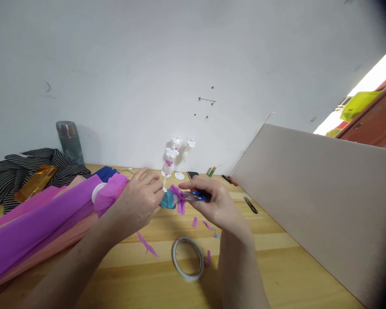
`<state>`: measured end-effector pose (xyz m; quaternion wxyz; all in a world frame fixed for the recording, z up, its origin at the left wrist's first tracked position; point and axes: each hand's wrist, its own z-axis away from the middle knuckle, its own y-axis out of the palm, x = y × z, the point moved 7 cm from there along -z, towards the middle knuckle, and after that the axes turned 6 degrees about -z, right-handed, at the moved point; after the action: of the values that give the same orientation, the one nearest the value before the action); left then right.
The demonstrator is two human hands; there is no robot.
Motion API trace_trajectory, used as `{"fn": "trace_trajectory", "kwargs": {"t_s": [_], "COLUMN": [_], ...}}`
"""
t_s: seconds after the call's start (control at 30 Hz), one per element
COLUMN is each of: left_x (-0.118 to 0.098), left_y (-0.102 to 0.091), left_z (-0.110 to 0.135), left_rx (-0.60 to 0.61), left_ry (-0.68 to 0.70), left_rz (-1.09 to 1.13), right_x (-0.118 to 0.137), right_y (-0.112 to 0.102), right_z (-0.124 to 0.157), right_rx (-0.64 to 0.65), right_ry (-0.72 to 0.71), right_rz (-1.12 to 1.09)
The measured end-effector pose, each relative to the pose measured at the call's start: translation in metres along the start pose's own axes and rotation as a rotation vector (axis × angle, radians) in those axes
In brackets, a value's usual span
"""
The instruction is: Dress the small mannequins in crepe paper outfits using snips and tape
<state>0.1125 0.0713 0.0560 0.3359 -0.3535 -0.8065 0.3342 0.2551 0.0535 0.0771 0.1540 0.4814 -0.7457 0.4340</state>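
Observation:
My left hand [143, 193] is closed around a small piece wrapped in teal crepe paper [167, 200], whose inside is mostly hidden by my fingers. A purple crepe paper strip [180, 205] hangs from its right end. My right hand [217, 201] grips small blue-handled scissors [197, 196], their blades pointing left and touching the purple paper. Whether the blades are parted is too small to tell. Just behind my hands stand several white mini dress-form mannequins [170, 159], one with a pink band. Purple paper scraps [194, 222] lie below the scissors.
A roll of tape [188, 279] lies flat in front. Purple and pink crepe paper rolls [67, 206] fill the left, beside striped cloth [0, 171] and a flask [70, 141]. Black snips [251, 205] lie on the right, near a pale partition [309, 184]. A wall closes the back.

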Motion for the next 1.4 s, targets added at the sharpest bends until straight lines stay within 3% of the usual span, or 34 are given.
{"fn": "trace_trajectory", "kwargs": {"t_s": [0.3,0.43,0.57,0.7,0.77,1.1,1.4], "left_x": [0.001,-0.003,-0.006,-0.007,-0.008,0.002,0.016], "left_y": [-0.002,0.001,0.003,0.003,0.003,-0.015,-0.007], "left_z": [0.004,0.005,0.005,0.004,0.004,0.000,0.002], "left_rx": [0.050,0.034,-0.005,-0.045,-0.047,-0.135,-0.110], "left_ry": [0.000,0.024,0.063,0.100,0.108,-0.007,-0.044], "left_rz": [0.045,0.052,0.030,-0.008,0.002,0.115,0.220], "right_x": [0.010,0.007,-0.002,-0.018,-0.021,-0.020,-0.018], "right_y": [0.007,0.009,0.012,0.020,0.020,-0.003,-0.016], "right_z": [-0.002,-0.003,-0.004,-0.002,-0.004,-0.011,-0.006], "right_rx": [0.161,0.120,0.065,0.121,0.126,-0.080,-0.271], "right_ry": [-0.083,-0.052,0.091,0.327,0.334,0.293,0.270], "right_rz": [0.035,-0.002,-0.061,-0.236,-0.272,-0.240,-0.099]}}
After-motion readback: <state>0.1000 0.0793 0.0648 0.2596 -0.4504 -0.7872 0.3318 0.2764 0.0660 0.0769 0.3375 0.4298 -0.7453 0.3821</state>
